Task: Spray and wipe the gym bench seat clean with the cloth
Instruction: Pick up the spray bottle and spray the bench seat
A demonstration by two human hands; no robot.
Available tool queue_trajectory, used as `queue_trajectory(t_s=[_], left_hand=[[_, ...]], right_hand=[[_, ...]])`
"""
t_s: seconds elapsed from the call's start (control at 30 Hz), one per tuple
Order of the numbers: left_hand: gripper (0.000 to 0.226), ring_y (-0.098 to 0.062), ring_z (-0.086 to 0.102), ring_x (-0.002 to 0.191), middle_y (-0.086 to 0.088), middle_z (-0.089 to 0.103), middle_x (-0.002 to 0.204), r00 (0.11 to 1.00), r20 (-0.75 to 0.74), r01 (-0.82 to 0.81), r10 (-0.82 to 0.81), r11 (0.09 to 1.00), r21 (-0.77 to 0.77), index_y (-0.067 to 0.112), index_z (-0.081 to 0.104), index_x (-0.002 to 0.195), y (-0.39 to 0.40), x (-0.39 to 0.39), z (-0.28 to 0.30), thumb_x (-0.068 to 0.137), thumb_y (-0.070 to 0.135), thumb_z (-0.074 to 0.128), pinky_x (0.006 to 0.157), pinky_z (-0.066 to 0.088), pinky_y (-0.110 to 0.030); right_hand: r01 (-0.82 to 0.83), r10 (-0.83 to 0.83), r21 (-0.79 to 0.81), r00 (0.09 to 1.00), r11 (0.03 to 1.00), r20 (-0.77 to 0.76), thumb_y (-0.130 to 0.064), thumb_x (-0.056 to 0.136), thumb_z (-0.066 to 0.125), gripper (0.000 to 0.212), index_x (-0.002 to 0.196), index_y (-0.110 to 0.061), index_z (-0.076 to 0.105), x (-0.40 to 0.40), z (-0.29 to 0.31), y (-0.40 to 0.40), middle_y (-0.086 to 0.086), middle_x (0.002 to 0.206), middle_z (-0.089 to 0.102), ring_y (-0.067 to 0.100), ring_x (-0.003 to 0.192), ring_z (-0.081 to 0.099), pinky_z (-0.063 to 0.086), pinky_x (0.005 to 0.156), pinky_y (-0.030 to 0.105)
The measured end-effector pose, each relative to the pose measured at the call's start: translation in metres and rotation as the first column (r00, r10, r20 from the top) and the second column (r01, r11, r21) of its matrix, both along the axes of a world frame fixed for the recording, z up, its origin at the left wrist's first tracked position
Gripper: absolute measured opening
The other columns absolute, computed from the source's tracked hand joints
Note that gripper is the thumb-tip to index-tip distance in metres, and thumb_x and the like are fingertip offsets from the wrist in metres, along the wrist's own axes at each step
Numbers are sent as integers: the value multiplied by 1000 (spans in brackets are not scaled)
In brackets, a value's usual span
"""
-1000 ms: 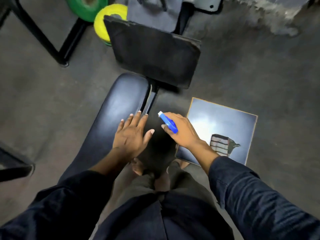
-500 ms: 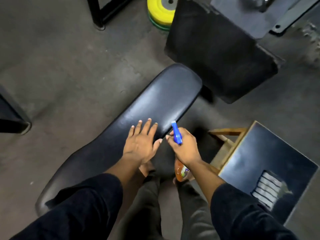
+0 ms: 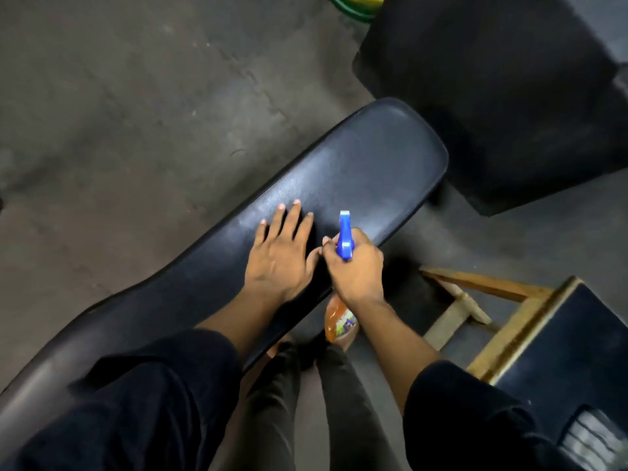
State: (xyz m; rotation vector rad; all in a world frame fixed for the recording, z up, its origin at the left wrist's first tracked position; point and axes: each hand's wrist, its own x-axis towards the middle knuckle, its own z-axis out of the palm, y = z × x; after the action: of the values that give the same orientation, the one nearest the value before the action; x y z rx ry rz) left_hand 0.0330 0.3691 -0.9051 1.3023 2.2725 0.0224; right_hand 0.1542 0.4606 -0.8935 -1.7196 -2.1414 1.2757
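Note:
The long black padded bench seat (image 3: 367,164) runs diagonally from lower left to upper right. My left hand (image 3: 280,256) lies flat on its middle, fingers spread, holding nothing. My right hand (image 3: 356,270) grips a spray bottle (image 3: 345,237) with a blue trigger head and orange liquid; its nozzle points over the seat's far half. The striped cloth (image 3: 591,440) lies folded on a stool at the lower right, apart from both hands.
A dark-topped wooden stool (image 3: 530,324) stands to the right of the bench. A black angled pad (image 3: 492,90) rises beyond the seat's end. Green and yellow weight plates (image 3: 356,5) lie at the top edge. Grey concrete floor (image 3: 136,113) spreads to the left. My legs stand below.
The view has swung left, so the bench now fills the middle. My right hand has brought the spray bottle upright over the seat; my left hand stays flat on the pad.

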Motion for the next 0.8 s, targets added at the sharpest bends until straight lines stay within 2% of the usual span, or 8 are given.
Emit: queue_trajectory(t_s=[0.1,0.2,0.27,0.33,0.4,0.57,0.7,0.8], left_hand=[[76,-27,2,169,-2,1,183,998,-65,14,-13,1000,17,23,23,171,-6,2,-23,105,59,24,134,14,-57],[76,-27,5,169,-1,0,183,985,-171,36,-22,996,82,25,24,171,-9,0,-46,105,60,36,133,15,-59],[78,-27,6,169,-1,1,183,973,-230,59,-29,990,124,25,24,172,-13,1,-60,105,63,39,133,15,-58],[80,-26,7,169,-1,1,183,962,-272,69,-24,985,156,26,22,172,-16,1,-72,103,64,39,132,13,-58],[83,-25,7,169,0,0,183,957,-288,72,-19,982,173,27,19,172,-15,0,-78,102,65,38,132,10,-57],[84,-25,6,169,1,-1,183,956,-294,66,-12,983,174,27,18,173,-18,2,-78,101,65,40,133,10,-57],[84,-26,8,169,1,1,183,952,-306,71,-7,977,201,26,20,172,-17,-1,-79,100,65,41,133,9,-57],[84,-26,8,169,1,2,183,953,-302,71,-3,974,215,26,20,172,-16,1,-80,101,65,40,133,9,-56]], right_hand=[[15,-14,42,1000,999,-11,-36,95,73,29,81,-14,59,-1,-10,5,1,79,66,28,77,63,49,79,37],[16,-14,88,1000,996,-17,-33,95,75,33,77,-22,50,-2,-20,13,-6,73,57,30,74,61,38,70,27],[14,-15,124,1000,992,5,-35,96,76,36,76,-22,48,-2,-28,17,0,70,58,36,74,63,33,68,28],[22,-23,171,1000,985,3,-38,97,78,39,76,-16,53,-4,-35,18,12,72,66,42,73,65,35,69,35],[56,-55,207,998,977,-8,-40,96,79,43,76,-7,59,-3,-40,18,17,73,68,43,71,65,36,69,37],[196,-197,188,980,963,-13,-40,94,81,43,81,-4,62,9,-37,8,18,79,69,44,79,66,39,75,38],[202,-204,160,979,966,-7,-40,94,81,42,85,-3,63,11,-34,2,16,82,70,41,84,67,43,81,38],[171,-177,157,984,973,24,-42,96,78,45,84,-1,64,14,-34,2,21,81,70,45,82,66,44,77,40]])
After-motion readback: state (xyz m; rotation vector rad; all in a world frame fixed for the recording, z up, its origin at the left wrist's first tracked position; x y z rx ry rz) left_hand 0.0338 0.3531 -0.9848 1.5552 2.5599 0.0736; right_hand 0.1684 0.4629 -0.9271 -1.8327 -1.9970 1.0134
